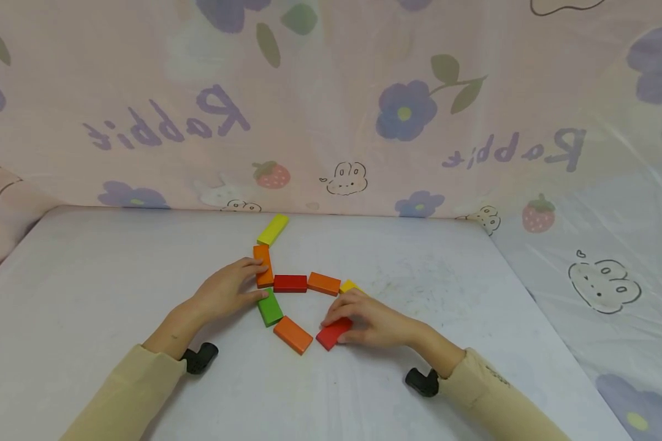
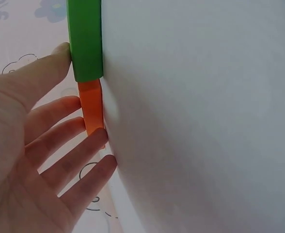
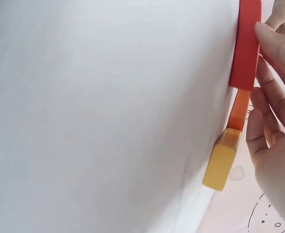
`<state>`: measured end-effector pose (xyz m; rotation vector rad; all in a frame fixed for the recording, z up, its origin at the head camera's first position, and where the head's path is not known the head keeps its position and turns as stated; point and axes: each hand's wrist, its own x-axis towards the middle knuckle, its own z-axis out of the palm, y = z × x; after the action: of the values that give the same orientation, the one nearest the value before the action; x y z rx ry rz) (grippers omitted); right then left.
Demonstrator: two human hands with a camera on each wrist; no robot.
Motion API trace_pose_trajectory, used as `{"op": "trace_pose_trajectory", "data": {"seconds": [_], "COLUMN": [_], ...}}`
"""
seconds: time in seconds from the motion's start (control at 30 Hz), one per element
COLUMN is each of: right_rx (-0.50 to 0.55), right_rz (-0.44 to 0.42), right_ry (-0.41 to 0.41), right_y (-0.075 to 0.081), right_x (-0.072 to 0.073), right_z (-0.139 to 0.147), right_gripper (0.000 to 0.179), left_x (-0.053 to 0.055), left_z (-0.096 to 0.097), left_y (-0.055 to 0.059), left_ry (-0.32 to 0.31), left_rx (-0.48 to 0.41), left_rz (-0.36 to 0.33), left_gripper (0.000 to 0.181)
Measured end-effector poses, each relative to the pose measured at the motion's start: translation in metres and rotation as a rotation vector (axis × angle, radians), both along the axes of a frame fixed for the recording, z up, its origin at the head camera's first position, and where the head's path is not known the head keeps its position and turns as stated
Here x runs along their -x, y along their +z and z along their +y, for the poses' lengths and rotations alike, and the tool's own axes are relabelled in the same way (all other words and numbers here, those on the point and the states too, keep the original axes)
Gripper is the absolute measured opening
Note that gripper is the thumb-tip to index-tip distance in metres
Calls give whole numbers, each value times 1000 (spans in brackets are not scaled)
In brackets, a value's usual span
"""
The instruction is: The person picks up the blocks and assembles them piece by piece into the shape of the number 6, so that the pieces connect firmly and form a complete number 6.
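My right hand [image 1: 377, 318] pinches a red block [image 1: 330, 335] between thumb and fingers at the lower right of a ring of flat blocks. The right wrist view shows the thumb on that red block [image 3: 246, 48]. At the ring's left, my left hand [image 1: 226, 291] has loosely extended fingers touching an orange block [image 1: 262, 252], its thumb against a green block [image 1: 270, 308]. A darker red block [image 1: 290, 283] and another orange block [image 1: 324, 283] form the top. A yellow block [image 1: 349, 286] is partly hidden behind the right hand. Another orange block [image 1: 293, 335] lies at the bottom.
A bright yellow block [image 1: 273, 229] extends from the upper left block towards the back of the white tabletop [image 1: 132, 263]. Behind the table hangs a pink printed cloth [image 1: 309, 122], which also runs down the right side. Black wrist devices [image 1: 201, 358] sit at both cuffs.
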<state>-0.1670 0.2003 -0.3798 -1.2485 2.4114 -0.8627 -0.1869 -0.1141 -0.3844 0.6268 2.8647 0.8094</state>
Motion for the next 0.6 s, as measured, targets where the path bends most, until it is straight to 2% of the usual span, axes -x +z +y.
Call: {"op": "trace_pose_trajectory", "data": {"seconds": [0.4,0.5,0.6], "right_rx": [-1,19,35], "right_rz": [-46,-26,16], "right_ry": [6,-35,-117], "right_y": [0,2,3], "right_x": [0,0,1], "right_z": [-7,-7,-6], "right_gripper": [30,30,28], "left_x": [-1,-1,-1], "left_z": [1,1,2], "left_y": [-1,-1,0], "left_ry": [11,13,16], "left_rx": [0,2,3], "left_rz": [-10,-11,-11], "left_gripper": [53,53,53]}}
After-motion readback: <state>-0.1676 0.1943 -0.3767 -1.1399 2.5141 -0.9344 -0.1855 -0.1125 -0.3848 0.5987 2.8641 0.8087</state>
